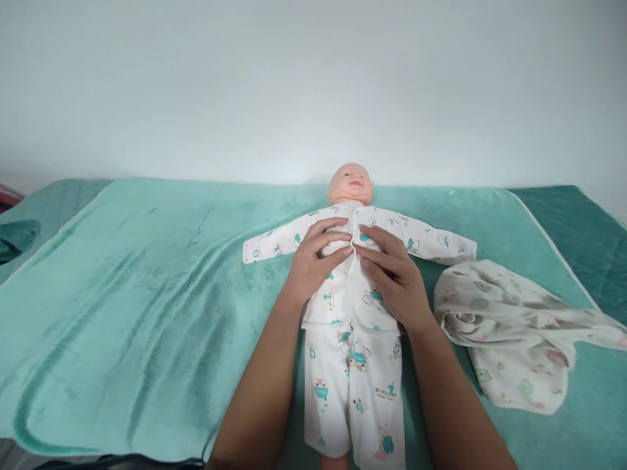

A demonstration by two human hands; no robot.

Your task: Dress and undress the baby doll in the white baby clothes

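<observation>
A baby doll (351,185) lies on its back with its arms spread sideways. It wears a white printed baby shirt (337,297) with a front opening and matching pants (328,378). My left hand (312,264) rests on the left side of the chest, thumb and fingertips closed at the shirt's front edge. From the other side, my right hand (399,277) grips the opposite front edge, its fingertips meeting the left ones at mid-chest. A button is visible just below the fingers. The fingertips partly hide the fabric they hold.
A crumpled white cloth with a leafy print (519,326) lies to the right of the doll. A wrinkled green blanket (147,294) covers the surface, with darker quilted fabric (563,228) beneath it at the right. A pale wall (313,85) rises behind.
</observation>
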